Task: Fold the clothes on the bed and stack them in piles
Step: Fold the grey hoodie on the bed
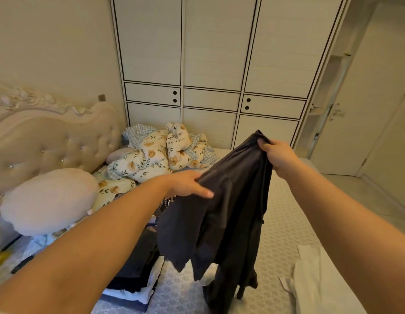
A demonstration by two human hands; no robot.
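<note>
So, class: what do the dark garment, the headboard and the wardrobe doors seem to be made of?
Dark garment: soft matte knit, likely cotton jersey; it hangs limp in folds.
Headboard: padded leather-like upholstery with a slight sheen, button-tufted.
Wardrobe doors: pale laminated board, probably; flat, faint grain, black trim lines.

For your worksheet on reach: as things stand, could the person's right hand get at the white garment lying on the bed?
Probably not at once: the right hand grips the dark garment, raised over the bed. The white garment lies uncovered below that arm, so the way looks free once the hand lets go.
</note>
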